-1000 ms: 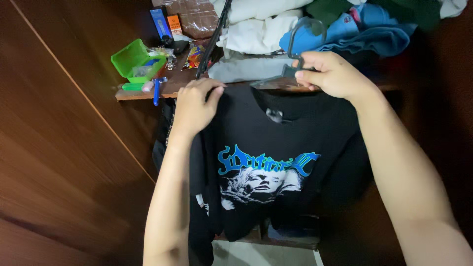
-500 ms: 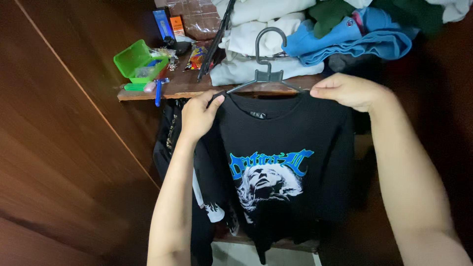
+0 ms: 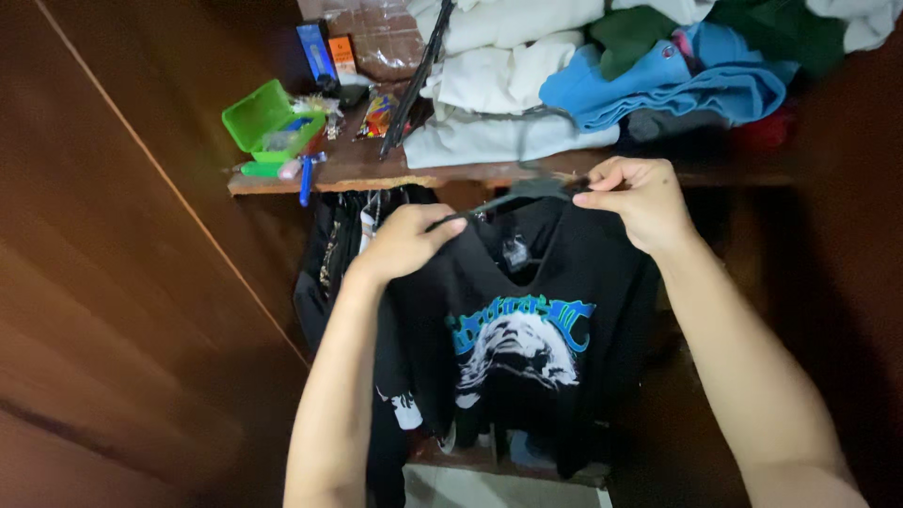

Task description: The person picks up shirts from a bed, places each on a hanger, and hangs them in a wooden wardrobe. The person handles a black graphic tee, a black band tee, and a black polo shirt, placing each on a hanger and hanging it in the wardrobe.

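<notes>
The black T-shirt [image 3: 527,329] with its blue-and-white print hangs in front of the person, just below the wooden shelf [image 3: 376,169], draped on a dark hanger [image 3: 527,191] whose hook is hidden. The left hand [image 3: 404,240] is closed in a pinch on one shoulder of the shirt; the right hand [image 3: 632,199] is closed on the other shoulder at the hanger's end. The neckline sags, so the hanger may sit crooked and a shoulder could slide off. Above, folded clothes [image 3: 564,75] crowd the shelf beside a green box [image 3: 268,118], easily snagged.
</notes>
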